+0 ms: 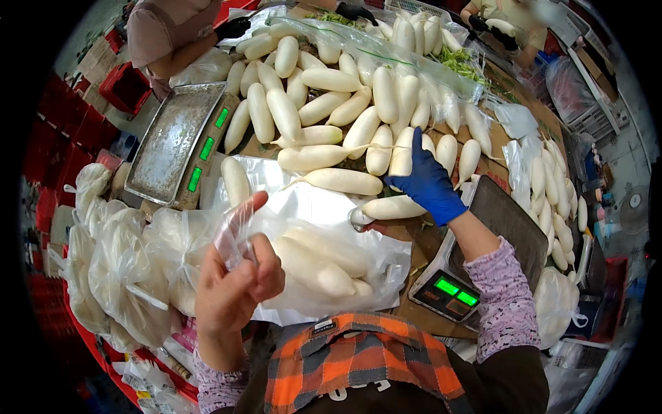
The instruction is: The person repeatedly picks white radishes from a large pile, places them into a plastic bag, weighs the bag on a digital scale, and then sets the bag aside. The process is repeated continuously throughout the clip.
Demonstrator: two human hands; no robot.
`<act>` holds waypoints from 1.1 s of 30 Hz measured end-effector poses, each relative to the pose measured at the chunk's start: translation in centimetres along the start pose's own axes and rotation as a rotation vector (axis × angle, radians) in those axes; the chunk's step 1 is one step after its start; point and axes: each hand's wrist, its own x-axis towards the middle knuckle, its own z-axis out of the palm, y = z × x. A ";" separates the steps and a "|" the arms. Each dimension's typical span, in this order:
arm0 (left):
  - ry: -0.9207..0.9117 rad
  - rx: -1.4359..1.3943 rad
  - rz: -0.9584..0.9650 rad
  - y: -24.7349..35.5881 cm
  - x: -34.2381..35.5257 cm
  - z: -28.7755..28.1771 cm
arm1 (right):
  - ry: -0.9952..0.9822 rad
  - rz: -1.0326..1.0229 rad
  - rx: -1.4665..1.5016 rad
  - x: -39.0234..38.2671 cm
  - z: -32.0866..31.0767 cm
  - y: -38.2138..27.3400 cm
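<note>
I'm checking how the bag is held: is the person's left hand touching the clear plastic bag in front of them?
Touching: the head view shows the left hand with film of the clear plastic bag bunched against its fingers.

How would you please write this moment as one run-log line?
left hand: holding clear plastic | right hand: blue-gloved, at loose daikon radishes | front: bagged daikon radishes | right-side scale: display lit green
</note>
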 end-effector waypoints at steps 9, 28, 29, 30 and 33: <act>0.150 0.059 -0.125 -1.6 -1.3 -2.0 | -0.239 0.005 -0.220 3.5 4.0 3.2; 0.029 0.019 -0.074 -1.2 -2.8 -3.3 | -0.380 0.243 1.588 -15.0 -5.2 -2.2; 0.030 0.021 -0.078 -0.8 -2.9 -3.0 | -0.504 0.228 1.582 -15.2 -5.6 -2.4; 0.033 0.022 -0.082 -0.4 -3.2 -2.8 | -0.604 0.199 1.538 -15.1 -5.4 -2.8; -0.053 0.134 -0.133 0.3 -3.4 -1.7 | -0.857 0.053 1.452 -14.2 -4.9 -5.6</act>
